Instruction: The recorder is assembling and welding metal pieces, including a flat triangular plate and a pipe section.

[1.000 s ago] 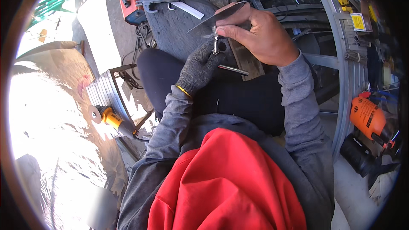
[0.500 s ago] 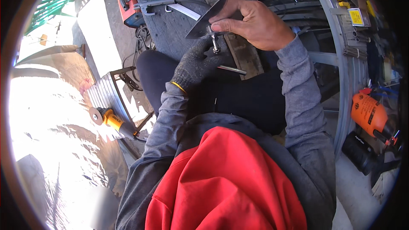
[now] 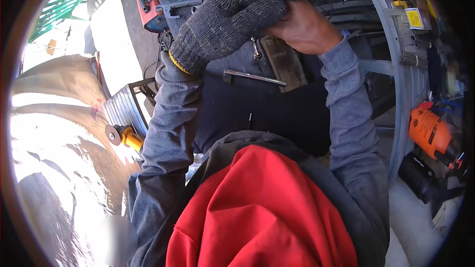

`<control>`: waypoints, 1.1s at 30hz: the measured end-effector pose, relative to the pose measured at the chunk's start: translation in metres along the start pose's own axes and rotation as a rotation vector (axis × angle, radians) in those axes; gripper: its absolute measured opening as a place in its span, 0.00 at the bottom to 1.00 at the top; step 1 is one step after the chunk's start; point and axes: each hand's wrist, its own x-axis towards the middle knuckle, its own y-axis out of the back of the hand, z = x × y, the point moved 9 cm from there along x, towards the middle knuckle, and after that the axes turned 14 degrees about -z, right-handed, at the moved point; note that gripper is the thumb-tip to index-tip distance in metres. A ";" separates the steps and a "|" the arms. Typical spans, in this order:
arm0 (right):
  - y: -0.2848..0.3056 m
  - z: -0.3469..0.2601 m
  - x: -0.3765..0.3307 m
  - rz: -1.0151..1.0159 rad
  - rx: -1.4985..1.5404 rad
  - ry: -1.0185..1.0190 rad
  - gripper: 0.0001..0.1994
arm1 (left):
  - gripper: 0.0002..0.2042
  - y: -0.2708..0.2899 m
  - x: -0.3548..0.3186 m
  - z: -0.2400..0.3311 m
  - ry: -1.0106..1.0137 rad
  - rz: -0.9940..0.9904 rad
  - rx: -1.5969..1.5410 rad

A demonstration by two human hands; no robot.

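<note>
My left hand [image 3: 222, 22], in a dark grey knitted glove with a yellow cuff edge, is raised over my bare right hand [image 3: 307, 27]. Its fingers are closed and curl over the right hand's fingers, around the place of a thin dark plate that is now almost wholly hidden. The right hand's fingertips lie under the glove, still at that plate. Below the two hands a short shiny metal rod [image 3: 256, 49] hangs down; its upper end is covered. A longer metal bar [image 3: 255, 78] with a short crosspiece at its left end lies above my lap.
An electrode holder [image 3: 180, 5] and a red machine [image 3: 151, 7] sit at the far left. A yellow angle grinder [image 3: 128, 137] lies on the left by a ribbed metal piece. On the right stand a metal frame [image 3: 391, 69], an orange bottle [image 3: 429, 131] and a black cylinder [image 3: 418, 175].
My left hand has risen from below the plate to close over it and the right hand's fingers. That uncovers the bar's left end. The right hand has barely moved.
</note>
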 end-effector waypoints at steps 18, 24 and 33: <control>-0.133 0.114 -0.172 0.326 0.734 -0.746 0.31 | 0.15 -0.005 -0.016 -0.022 0.178 0.009 0.044; -0.165 0.071 -0.100 0.267 0.286 -0.636 0.20 | 0.18 0.004 -0.020 0.021 -0.090 -0.079 0.610; -0.163 0.056 -0.073 0.223 0.043 -0.544 0.11 | 0.29 0.007 -0.045 0.014 -0.142 -0.052 0.964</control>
